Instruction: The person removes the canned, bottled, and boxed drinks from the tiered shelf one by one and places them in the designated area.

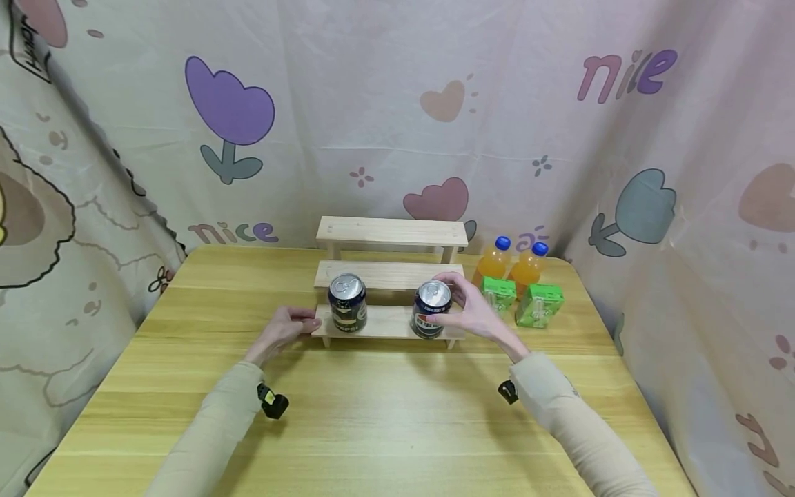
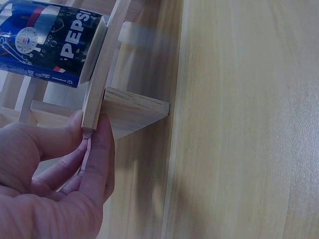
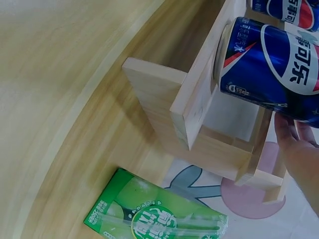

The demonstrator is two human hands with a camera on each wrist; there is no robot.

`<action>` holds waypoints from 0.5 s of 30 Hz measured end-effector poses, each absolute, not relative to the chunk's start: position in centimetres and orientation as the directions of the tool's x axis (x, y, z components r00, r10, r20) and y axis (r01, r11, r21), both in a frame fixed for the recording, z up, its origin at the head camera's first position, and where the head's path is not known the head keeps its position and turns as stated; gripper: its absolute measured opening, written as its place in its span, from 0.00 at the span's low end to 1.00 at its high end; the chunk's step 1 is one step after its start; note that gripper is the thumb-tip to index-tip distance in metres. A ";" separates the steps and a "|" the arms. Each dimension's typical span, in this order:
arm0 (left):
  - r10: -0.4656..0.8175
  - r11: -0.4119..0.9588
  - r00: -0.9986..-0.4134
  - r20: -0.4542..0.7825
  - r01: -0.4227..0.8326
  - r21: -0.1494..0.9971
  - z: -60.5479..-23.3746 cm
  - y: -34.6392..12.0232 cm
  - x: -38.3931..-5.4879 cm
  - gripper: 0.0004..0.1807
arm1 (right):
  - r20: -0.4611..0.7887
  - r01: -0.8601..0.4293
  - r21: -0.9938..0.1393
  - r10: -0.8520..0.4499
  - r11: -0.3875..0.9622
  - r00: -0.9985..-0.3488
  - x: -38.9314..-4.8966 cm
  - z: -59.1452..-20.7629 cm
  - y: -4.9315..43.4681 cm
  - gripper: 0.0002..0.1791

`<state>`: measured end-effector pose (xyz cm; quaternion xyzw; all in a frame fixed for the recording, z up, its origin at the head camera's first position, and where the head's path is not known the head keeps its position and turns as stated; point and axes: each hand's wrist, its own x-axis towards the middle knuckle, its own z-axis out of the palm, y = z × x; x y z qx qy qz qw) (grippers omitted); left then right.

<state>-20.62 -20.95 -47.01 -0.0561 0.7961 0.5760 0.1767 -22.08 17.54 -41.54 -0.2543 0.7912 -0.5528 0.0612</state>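
Note:
A three-tier wooden rack stands at the middle of the table. My left hand pinches the left end of its lowest board, thumb above and fingers below. Near that end, a dark blue Pepsi can stands upright on the same board. With thumb and fingers around its side, my right hand holds a second Pepsi can at the board's right end. In the right wrist view this can's base is right at the board, and the hand is partly hidden behind the can.
Right of the rack stand two orange drink bottles with blue caps. Two green juice cartons are in front of them, close to my right hand. A patterned curtain hangs behind the wooden table and along its sides.

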 end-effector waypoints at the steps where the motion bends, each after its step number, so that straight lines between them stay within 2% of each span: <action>1: 0.114 0.333 -0.931 -0.346 -0.292 0.896 -47.0 -21.0 -20.6 0.25 | 0.183 -0.332 -0.906 -0.466 0.261 -0.866 -22.1 -41.6 17.5 0.37; 15: 0.117 0.325 -0.931 -0.345 -0.292 0.899 -46.8 -20.9 -20.4 0.25 | 0.222 -0.355 -0.892 -0.412 0.280 -0.883 -21.8 -41.7 17.5 0.36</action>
